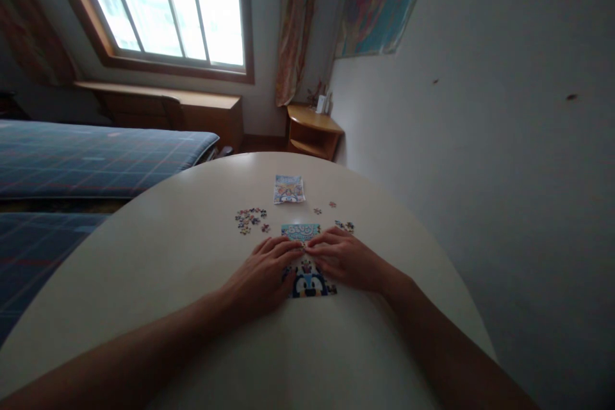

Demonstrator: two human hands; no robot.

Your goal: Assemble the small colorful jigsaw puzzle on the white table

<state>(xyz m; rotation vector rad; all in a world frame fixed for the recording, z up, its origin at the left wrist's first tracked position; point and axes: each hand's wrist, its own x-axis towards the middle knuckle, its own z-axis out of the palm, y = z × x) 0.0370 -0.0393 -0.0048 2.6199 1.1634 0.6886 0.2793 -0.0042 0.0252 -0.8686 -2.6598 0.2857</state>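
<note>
A partly joined jigsaw puzzle lies on the round table in front of me. Its upper section is light blue with lettering, and its lower section shows a blue cartoon dog's face. My left hand rests over the puzzle's left side, my right hand over its right side. Between them, the fingertips meet at a small puzzle piece in the middle of the picture, both hands touching it. My fingers and palms hide much of the puzzle's centre.
Loose pieces form a pile at the left, with another small group at the right and two single pieces behind. A picture packet lies farther back on the pale table. A plaid mattress stands beyond the left edge.
</note>
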